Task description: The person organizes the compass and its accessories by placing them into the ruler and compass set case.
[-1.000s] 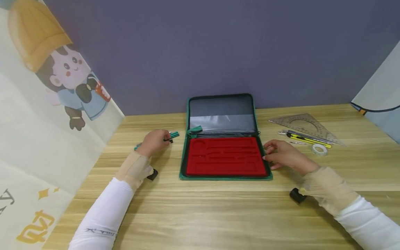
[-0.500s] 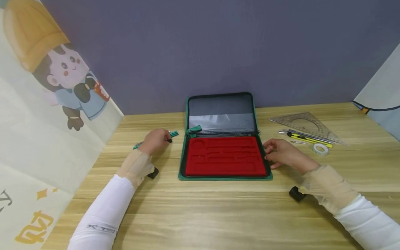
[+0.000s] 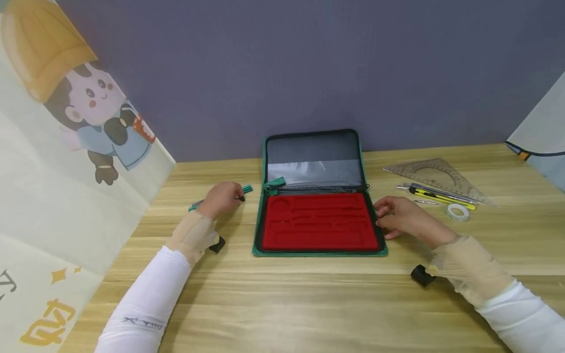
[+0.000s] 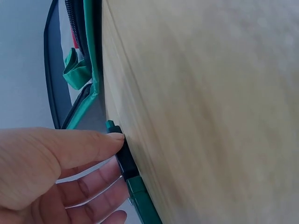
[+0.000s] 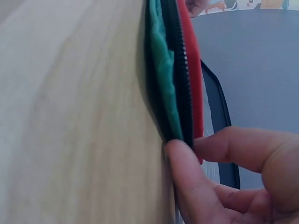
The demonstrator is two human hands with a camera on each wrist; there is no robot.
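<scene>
An unzipped green case lies spread on the table in the head view. Its red insert has several shaped recesses, and its dark lid leans back. My right hand is at the case's right side; in the right wrist view thumb and index finger pinch the zippered edge. Left of the case, my left hand pinches a green-and-black pen near its black end, close to the tabletop. Slim green sticks show beyond that hand, partly hidden by it.
On the right lie a clear set square, a yellow utility knife, a silver compass, a small metal piece and a roll of white tape. A grey panel stands behind the table.
</scene>
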